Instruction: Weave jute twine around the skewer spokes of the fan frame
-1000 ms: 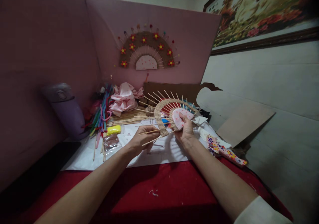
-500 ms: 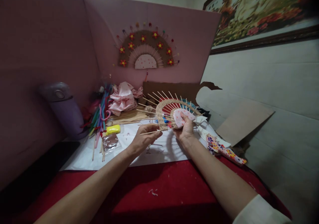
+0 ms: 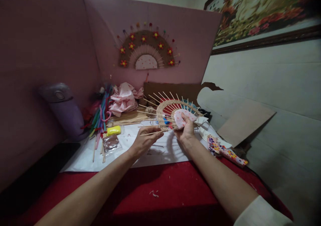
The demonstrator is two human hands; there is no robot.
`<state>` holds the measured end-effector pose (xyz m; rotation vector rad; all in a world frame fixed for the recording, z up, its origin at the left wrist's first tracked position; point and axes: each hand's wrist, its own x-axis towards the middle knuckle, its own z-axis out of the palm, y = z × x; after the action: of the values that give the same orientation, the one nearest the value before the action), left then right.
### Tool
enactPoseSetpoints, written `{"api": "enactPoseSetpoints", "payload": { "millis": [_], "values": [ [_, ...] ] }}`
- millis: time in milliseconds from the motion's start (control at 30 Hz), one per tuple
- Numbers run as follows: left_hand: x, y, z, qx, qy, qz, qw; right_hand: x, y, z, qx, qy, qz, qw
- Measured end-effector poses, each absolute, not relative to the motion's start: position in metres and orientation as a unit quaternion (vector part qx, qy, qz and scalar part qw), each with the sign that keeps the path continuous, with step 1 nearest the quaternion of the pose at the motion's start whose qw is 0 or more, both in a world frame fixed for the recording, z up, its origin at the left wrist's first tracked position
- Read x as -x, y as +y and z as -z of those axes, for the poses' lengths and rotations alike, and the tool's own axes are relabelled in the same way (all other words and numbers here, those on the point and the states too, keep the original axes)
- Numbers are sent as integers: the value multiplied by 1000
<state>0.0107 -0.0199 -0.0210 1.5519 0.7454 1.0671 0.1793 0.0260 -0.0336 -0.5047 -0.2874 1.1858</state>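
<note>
My right hand (image 3: 186,131) grips a half-round craft fan (image 3: 173,114) by its pink dotted fabric centre, holding it upright above the white paper. Wooden skewers stick out of the centre like rays, and a band of tan twine is woven through them. My left hand (image 3: 144,141) is closed at the fan's lower left edge, its fingers pinched by the lowest skewers and the twine end. What exactly the fingers pinch is too small to make out.
A finished fan with red flowers (image 3: 146,52) hangs on the pink board behind. On the white paper (image 3: 160,152) lie loose skewers (image 3: 125,119), pipe cleaners (image 3: 100,117), pink cloth (image 3: 124,98), a yellow object (image 3: 114,130) and flowered fabric (image 3: 225,150). A purple bottle (image 3: 64,108) stands left. Cardboard (image 3: 244,120) leans right.
My left hand has risen slightly and shifted right along the fan's lower left skewers. The fan is tilted a little more upright; my right hand keeps its grip.
</note>
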Motion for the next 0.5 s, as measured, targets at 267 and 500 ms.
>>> {"api": "enactPoseSetpoints", "payload": {
  "millis": [267,500],
  "values": [
    [-10,-18,24,-665,322,-460,492,-178,25,32,224,-124,-548,796],
    [-9,-15,28,-685,313,-470,461,-168,13,18,217,-166,-610,744]
  ]
}}
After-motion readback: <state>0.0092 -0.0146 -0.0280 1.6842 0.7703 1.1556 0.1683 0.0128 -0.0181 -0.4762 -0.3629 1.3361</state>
